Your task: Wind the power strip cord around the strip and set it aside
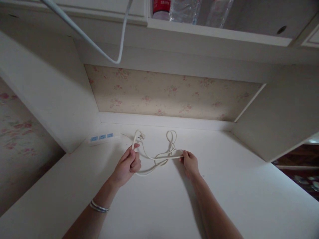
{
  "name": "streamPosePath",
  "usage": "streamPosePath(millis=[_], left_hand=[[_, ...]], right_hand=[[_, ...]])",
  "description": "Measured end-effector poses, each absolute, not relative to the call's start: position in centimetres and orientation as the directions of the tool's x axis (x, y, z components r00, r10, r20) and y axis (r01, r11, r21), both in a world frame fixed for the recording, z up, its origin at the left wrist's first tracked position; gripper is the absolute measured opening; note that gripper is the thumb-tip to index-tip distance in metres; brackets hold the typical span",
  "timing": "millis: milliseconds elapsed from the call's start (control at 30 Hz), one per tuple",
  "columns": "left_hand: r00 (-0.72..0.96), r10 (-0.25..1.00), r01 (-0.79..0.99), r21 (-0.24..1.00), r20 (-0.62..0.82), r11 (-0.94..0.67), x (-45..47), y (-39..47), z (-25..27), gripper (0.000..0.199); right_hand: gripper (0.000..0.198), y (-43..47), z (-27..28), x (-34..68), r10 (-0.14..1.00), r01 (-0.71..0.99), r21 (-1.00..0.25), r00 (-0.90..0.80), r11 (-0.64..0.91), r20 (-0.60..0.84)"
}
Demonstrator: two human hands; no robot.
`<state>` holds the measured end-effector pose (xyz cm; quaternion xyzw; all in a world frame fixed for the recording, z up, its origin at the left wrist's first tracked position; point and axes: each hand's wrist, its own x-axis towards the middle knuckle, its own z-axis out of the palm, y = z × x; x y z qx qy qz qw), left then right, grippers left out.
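Left grip (129,162) and right grip (190,164) clamp the cream cord (169,158) (power strip (106,140) at the left's ten o'clock).

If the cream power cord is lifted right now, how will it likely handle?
The cream power cord probably flops, given its loose curves between the left hand and right hand. Where it crosses itself, it may snag. Lifting might tug the power strip; they seem joined.

The top edge crops the bottles (184,11) on the shelf (219,33) and rod (79,31) left of it; the left hand (128,162) hides some cord (164,158) below.
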<state>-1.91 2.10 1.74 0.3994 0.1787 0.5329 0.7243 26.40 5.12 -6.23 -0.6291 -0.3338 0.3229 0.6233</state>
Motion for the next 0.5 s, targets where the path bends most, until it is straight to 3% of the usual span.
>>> streamPosePath(millis=[133, 500], left_hand=[[0.298, 0.935, -0.626, 0.779, 0.192, 0.040, -1.7, 2.3, 2.0, 0.024], [0.264, 0.947, -0.445, 0.894, 0.181, -0.047, -1.1, 2.0, 1.5, 0.023]], right_hand=[[0.024, 5.7, -6.4, 27.2, 0.750, -0.229, -0.970, 0.656, 0.088, -0.087], [0.013, 6.2, -6.6, 27.8, 0.722, -0.384, -0.894, 0.683, 0.231, -0.107]])
